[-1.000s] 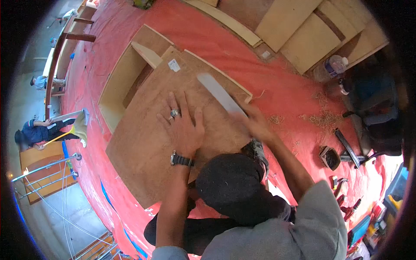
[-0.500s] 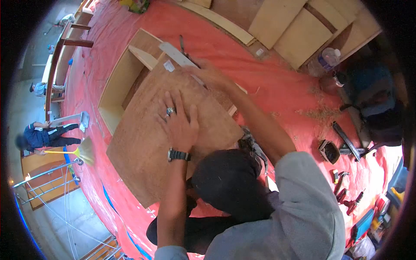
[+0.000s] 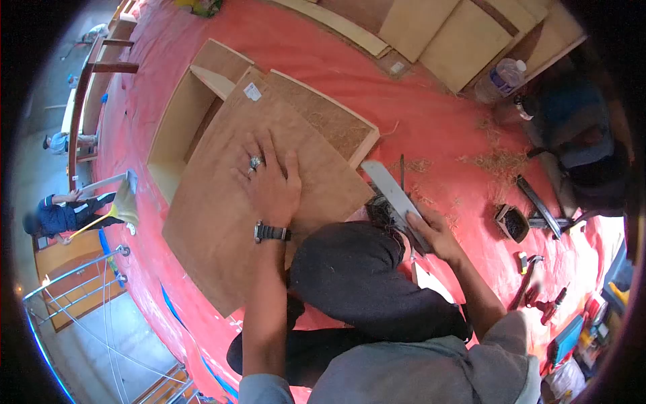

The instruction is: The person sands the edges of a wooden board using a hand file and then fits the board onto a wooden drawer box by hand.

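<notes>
Left hand point(image 3: 272, 192): fingers spread, palm down on the brown wooden panel point(image 3: 222, 229), which lies tilted across an open wooden box point(image 3: 165, 145). Right hand point(image 3: 437, 234): fingers closed around the near end of a long flat blade point(image 3: 387, 182), held beside the panel's lower right corner, its far end pointing up toward the box's pale rim point(image 3: 365, 147); we cannot tell whether a handle lies inside the grip. Handling, by our judgement: we do best to press through the whole spread palm, our fingers well inside the panel's edge, so the panel neither slides nor rocks; we hold the blade firmly with a loose wrist, its face level and its edge turned from our left fingers and our dark-trousered knee point(image 3: 350, 269), close by the corner. Edges: the panel's right side runs from near the white label point(image 3: 252, 91) to that corner, with part of the box showing beyond it. Room: widest to the right, over red sheeting point(image 3: 437, 135) with scattered shavings point(image 3: 501, 161); tighter near the knee. Outer limits: plastic bottle point(image 3: 499, 81) above, small dark-filled container point(image 3: 511, 223) to the right, hammer point(image 3: 527, 283) below. Far left: one person point(image 3: 57, 214) with a broom point(image 3: 101, 222), well apart from us.
</notes>
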The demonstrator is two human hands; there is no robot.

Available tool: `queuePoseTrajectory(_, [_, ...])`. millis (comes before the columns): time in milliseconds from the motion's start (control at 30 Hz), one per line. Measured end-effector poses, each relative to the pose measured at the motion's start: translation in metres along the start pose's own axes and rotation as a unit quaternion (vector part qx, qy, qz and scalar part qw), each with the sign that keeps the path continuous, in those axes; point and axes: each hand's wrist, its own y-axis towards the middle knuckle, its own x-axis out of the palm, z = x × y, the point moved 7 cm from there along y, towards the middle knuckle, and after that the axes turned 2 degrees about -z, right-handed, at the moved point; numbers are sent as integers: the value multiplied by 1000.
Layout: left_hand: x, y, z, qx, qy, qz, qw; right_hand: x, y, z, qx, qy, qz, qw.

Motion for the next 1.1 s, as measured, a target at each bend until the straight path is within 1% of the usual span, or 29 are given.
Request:
queuePoseTrajectory(67, [-6,3,4,-4,-1,2,1000,6,23,-27,-67,-80,20,994])
queuePoseTrajectory(133, [-4,2,3,12,23,19,999,19,59,-58,-46,-85,-6,995])
queuePoseTrajectory(200, [-3,2,-1,17,27,25,999,34,97,-90,-87,-95,-28,991])
queuePoseTrajectory(233, [-1,1,-1,13,17,23,1000,41,120,-108,-186,-138,-13,973])
queuePoseTrajectory(300, [1,1,-2,5,0,18,1000,54,168,-132,-312,-153,3,938])
queuePoseTrajectory(367, [-1,0,-2,0,-15,14,1000,72,202,-161,-379,-153,-4,913])
queuePoseTrajectory(433, [-6,0,0,-1,-32,18,999,94,235,-186,-403,-62,-63,911])
queuePoseTrajectory(533, [-2,-1,-2,0,-36,18,999,110,272,-206,-247,-84,-88,961])
queuePoseTrajectory(633, [-1,0,0,3,-22,22,1000,109,267,-203,-299,-16,-83,950])
queuePoseTrajectory(733, [-3,-2,0,8,-23,14,1000,82,232,-161,-335,-70,-45,938])
queuePoseTrajectory(767, [-2,-1,0,11,-27,11,1000,68,215,-133,-285,-86,-24,954])
queuePoseTrajectory(833, [1,1,0,8,-7,19,1000,42,151,-85,-260,-95,-1,961])
queuePoseTrajectory(867, [1,1,0,5,4,24,1000,35,112,-77,-289,-90,-3,953])
queuePoseTrajectory(900, [1,0,1,1,-5,15,1000,31,76,-55,-130,2,-29,991])
queuePoseTrajectory(967, [-2,1,2,-12,-23,4,1000,30,53,-42,-19,71,-45,996])
queuePoseTrajectory(1000, [-2,1,2,-8,-17,7,1000,32,54,-50,-69,53,-32,996])
queuePoseTrajectory(1067, [-1,1,2,-1,-5,15,1000,33,66,-66,-103,20,-39,994])
queuePoseTrajectory(1100, [0,0,1,-3,-7,11,1000,36,94,-77,-183,-29,-38,982])
